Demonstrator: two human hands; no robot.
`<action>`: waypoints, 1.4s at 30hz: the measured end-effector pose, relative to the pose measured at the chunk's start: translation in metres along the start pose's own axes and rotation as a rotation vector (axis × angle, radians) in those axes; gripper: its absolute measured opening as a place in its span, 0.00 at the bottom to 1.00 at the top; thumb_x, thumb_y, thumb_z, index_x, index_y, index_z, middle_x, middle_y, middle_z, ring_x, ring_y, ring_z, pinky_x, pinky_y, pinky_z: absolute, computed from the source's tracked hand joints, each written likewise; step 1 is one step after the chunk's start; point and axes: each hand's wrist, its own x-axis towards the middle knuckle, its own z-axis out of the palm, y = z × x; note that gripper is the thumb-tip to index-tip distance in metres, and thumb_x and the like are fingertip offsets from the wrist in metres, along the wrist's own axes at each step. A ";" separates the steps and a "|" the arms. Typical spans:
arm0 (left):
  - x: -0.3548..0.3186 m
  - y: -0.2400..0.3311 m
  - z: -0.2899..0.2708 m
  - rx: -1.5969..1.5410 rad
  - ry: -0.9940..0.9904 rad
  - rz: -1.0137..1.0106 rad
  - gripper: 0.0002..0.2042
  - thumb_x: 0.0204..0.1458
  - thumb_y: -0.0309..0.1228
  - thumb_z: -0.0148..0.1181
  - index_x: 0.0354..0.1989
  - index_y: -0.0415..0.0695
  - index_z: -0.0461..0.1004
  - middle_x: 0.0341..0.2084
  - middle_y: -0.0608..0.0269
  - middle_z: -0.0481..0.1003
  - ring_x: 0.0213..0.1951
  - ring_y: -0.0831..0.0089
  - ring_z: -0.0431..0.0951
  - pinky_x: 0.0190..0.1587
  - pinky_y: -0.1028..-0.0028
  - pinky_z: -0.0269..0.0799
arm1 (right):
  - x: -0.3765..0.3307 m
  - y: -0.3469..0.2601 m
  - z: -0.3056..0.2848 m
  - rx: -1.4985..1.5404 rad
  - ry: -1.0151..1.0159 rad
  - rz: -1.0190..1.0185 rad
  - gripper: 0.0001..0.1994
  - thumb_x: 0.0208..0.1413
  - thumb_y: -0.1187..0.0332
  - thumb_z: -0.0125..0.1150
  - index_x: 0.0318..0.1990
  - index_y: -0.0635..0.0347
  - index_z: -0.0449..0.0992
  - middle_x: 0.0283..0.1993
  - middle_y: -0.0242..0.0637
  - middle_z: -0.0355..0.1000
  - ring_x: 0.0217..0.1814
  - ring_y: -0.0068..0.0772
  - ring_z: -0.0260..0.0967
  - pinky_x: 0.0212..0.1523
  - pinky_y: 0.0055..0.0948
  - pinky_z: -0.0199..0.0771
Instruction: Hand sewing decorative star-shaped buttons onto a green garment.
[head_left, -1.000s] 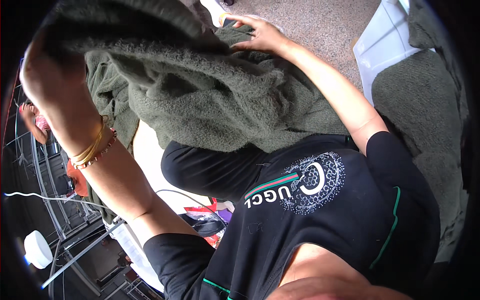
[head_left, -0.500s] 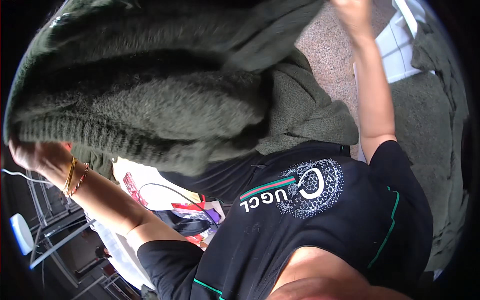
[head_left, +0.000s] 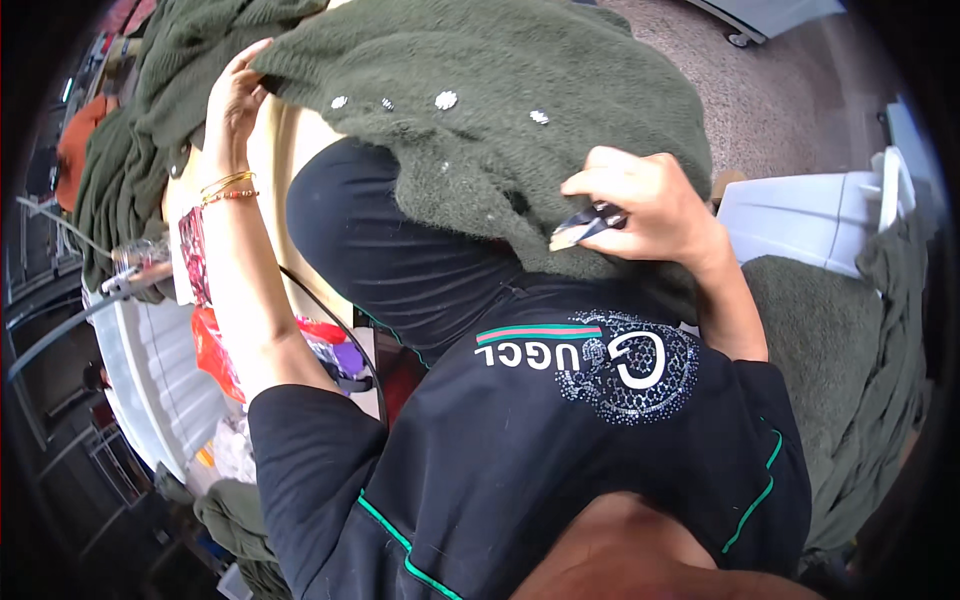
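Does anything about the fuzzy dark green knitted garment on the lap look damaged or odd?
No tear or stain shows on the fuzzy dark green knitted garment. It lies bunched over the lap, with small silvery studs scattered unevenly. The left hand grips its edge; the right hand pinches a small dark tool against it.

Green sweater [head_left: 520,110] hides the left hand's [head_left: 235,95] fingertips.

Fuzzy matt knitted green garment [head_left: 500,110]

- Left hand [head_left: 232,100]: raised, arm extended upward, fingers curled in a pinching grip, bangles at wrist.
- Right hand [head_left: 645,205]: elbow bent, fingers closed in a grip, wrist flexed inward.
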 end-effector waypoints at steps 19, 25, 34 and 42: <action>-0.154 0.041 0.134 0.361 -0.252 0.053 0.21 0.60 0.32 0.58 0.61 0.40 0.69 0.31 0.72 0.69 0.31 0.85 0.69 0.36 0.85 0.64 | -0.028 0.037 -0.007 0.027 0.173 0.321 0.22 0.41 0.80 0.68 0.48 0.63 0.78 0.37 0.31 0.68 0.30 0.18 0.61 0.28 0.19 0.60; -0.134 0.046 0.123 0.260 -0.391 -0.006 0.23 0.57 0.28 0.61 0.62 0.42 0.69 0.36 0.75 0.70 0.34 0.87 0.69 0.42 0.86 0.66 | -0.029 0.047 -0.015 0.186 0.186 0.281 0.12 0.45 0.80 0.67 0.40 0.67 0.77 0.36 0.33 0.70 0.33 0.19 0.63 0.30 0.19 0.60; -0.137 0.071 0.086 -0.072 -0.165 0.072 0.21 0.58 0.22 0.57 0.60 0.36 0.67 0.37 0.68 0.72 0.37 0.81 0.73 0.45 0.81 0.72 | -0.042 0.050 -0.044 0.354 0.422 0.371 0.10 0.53 0.69 0.67 0.37 0.67 0.76 0.37 0.30 0.66 0.33 0.15 0.56 0.33 0.16 0.54; -0.130 0.056 0.066 -0.268 -0.215 0.132 0.20 0.57 0.20 0.56 0.59 0.35 0.66 0.44 0.60 0.74 0.43 0.75 0.76 0.50 0.75 0.73 | -0.053 0.050 -0.052 0.350 0.447 0.428 0.12 0.55 0.66 0.67 0.37 0.68 0.76 0.36 0.30 0.65 0.34 0.17 0.56 0.34 0.17 0.53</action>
